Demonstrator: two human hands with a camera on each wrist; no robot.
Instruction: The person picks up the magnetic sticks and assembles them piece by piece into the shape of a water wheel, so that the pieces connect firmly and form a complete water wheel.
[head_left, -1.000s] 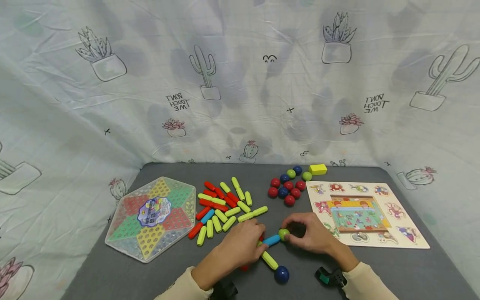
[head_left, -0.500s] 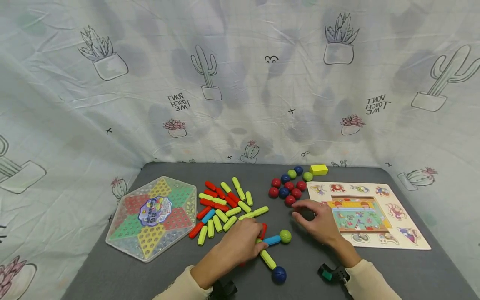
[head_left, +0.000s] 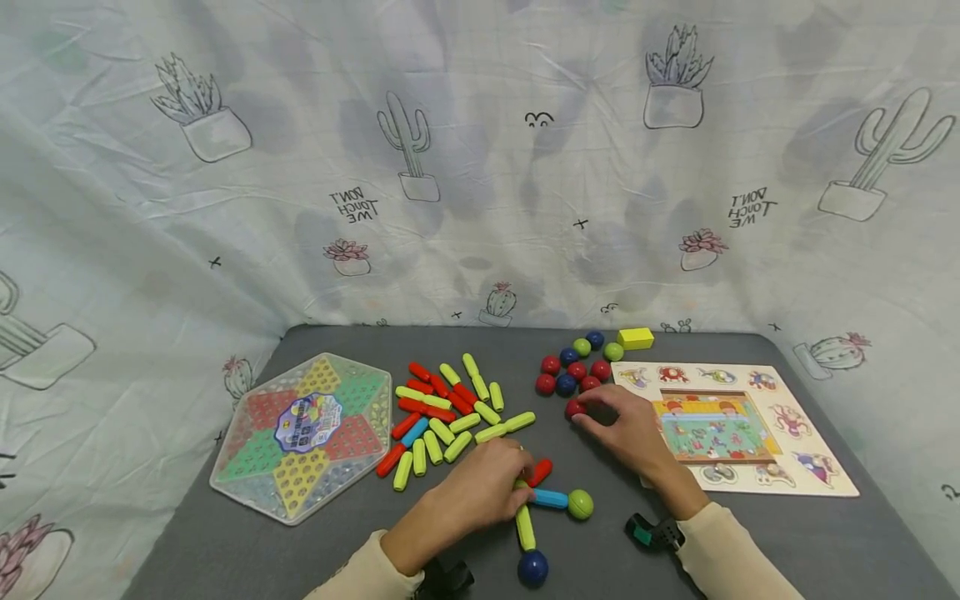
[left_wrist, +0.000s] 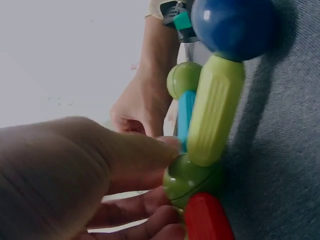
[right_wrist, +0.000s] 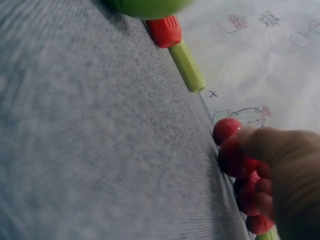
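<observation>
My left hand point(head_left: 487, 483) grips the green hub ball point(left_wrist: 186, 181) of a small stick-and-ball build low on the table. From that ball run a yellow-green stick point(left_wrist: 216, 112) ending in a large blue ball point(head_left: 533, 569), a light-blue stick point(head_left: 550, 498) tipped with another green ball point(head_left: 581, 504), and a red stick point(left_wrist: 206, 217). In the head view the fingers hide the hub. Farther back, my right hand point(head_left: 630, 429) pinches a red ball point(head_left: 574, 408) between thumb and fingers, at the near end of the ball cluster.
Red, blue and green balls point(head_left: 566, 385) cluster at the back, beside a yellow block point(head_left: 635, 338). Loose red, yellow-green and blue sticks point(head_left: 459, 446) lie left of centre. A hexagonal Chinese checkers board point(head_left: 341, 483) is on the left, a wooden picture puzzle point(head_left: 817, 425) on the right.
My right hand has let go of the green end ball and moved back to pinch a red ball. The build has turned clockwise in my left hand, its blue ball swinging left and nearer.
</observation>
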